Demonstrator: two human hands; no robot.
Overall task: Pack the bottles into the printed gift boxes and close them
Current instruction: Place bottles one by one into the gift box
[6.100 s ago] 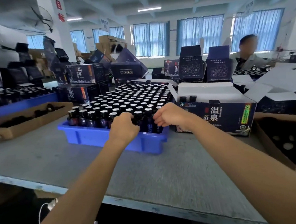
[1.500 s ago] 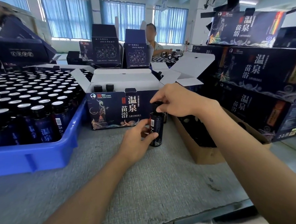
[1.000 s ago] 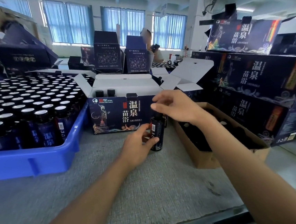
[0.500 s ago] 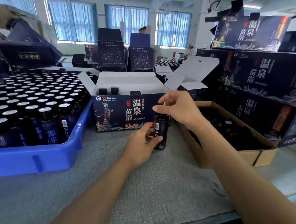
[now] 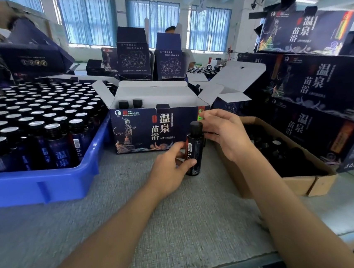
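1. The left hand [image 5: 171,171] is gripping the bottle [image 5: 195,151], with fingers and thumb curling round its lower body.
2. The bottle is standing upright on the table [image 5: 180,220], just in front of the right end of the open gift box [image 5: 147,132].
3. The right hand [image 5: 223,133] is hovering beside the cap [image 5: 196,126], fingers loosely spread and grasping nothing. They may be brushing the neck, but it is hard to tell.
4. The blue tray [image 5: 47,185], full of bottles, is sitting to the left of the gift box.
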